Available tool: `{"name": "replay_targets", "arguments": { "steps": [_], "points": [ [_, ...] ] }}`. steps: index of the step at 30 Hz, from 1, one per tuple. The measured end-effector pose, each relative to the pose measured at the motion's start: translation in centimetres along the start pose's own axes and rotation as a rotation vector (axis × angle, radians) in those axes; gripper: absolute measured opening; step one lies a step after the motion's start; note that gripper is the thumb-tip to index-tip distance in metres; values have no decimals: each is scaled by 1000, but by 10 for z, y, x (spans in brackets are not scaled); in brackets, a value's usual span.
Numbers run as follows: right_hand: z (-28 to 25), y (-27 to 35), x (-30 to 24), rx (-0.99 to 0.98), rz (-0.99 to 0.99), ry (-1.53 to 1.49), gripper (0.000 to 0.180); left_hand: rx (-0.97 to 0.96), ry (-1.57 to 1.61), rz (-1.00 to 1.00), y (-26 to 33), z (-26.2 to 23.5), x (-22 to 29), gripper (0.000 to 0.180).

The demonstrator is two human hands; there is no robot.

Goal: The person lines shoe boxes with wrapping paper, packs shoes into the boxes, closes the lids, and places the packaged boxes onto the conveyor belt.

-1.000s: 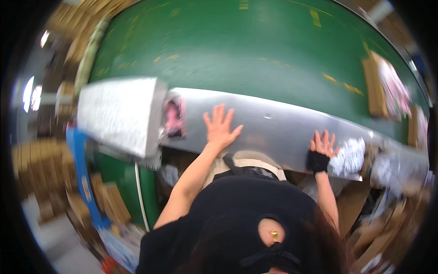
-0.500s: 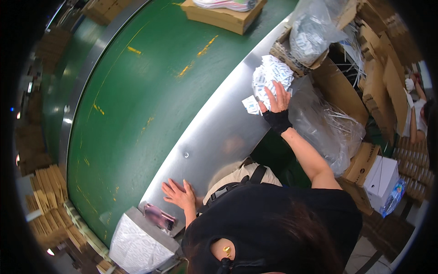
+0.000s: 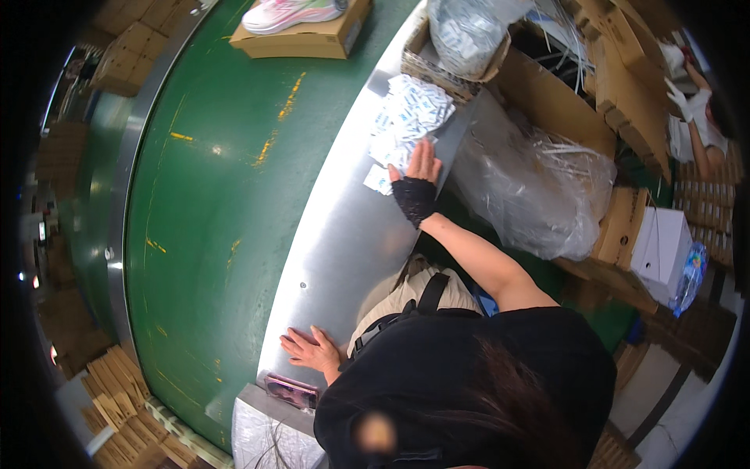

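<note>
Fingers (image 3: pixel 426 160) of the right hand (image 3: pixel 416 187) have drawn closer together since half a second ago; I have them extended at the near edge of the white packets (image 3: pixel 414 108), thumb apart. Most lie heaped just ahead of the fingertips on the metal ledge (image 3: pixel 332 234), where the left hand (image 3: pixel 316 356) rests flat, fingers spread.

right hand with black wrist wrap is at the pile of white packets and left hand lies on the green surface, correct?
Not quite: in the head view, the left hand lies on the metal ledge, not the green surface. The right hand with black wrist wrap is at the pile of white packets.
</note>
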State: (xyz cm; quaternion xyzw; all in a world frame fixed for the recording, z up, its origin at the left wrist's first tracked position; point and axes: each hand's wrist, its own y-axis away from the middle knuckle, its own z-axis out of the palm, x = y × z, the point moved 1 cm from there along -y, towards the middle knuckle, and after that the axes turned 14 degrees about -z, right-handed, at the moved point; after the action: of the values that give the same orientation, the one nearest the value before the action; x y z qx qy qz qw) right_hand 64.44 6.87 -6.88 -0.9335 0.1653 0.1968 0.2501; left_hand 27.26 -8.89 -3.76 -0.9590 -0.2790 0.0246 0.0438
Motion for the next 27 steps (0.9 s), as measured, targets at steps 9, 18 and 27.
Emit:
{"name": "replay_targets", "arguments": {
  "steps": [9, 18, 27],
  "points": [
    [-21, 42, -59, 24, -102, -186, 70, -75, -27, -28, 1, -12, 14, 63],
    [-40, 79, -78, -1, -266, -91, 43, -150, -42, -19, 2, -17, 18, 67],
    [-8, 96, -83, 170, -198, -146, 26, -156, -58, 9, -6, -2, 8, 70]
  ]
}}
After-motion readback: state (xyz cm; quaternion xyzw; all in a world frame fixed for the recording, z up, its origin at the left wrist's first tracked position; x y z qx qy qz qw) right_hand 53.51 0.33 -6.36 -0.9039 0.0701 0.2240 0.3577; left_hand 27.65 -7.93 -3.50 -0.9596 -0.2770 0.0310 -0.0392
